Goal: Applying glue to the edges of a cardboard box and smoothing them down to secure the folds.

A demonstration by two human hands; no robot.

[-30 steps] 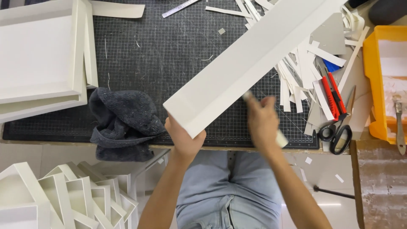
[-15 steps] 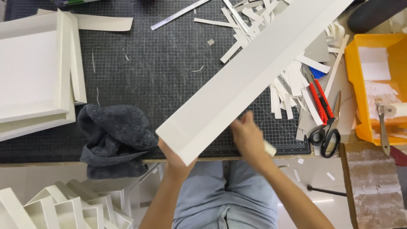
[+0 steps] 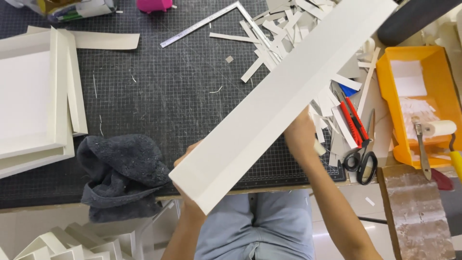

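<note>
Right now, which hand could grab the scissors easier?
Probably the right hand: it rests under the long white folded board, close to the scissors. The left hand grips the board's near end, farther away.

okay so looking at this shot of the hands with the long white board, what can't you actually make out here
All in the head view:
- Left hand: mostly hidden behind the long white board; its grip is unclear.
- Right hand: fingers tucked under the board's edge, so what they press cannot be told.
- The board's far end: cut off by the top edge.
- Scissors: blades partly buried under white paper strips.
</note>
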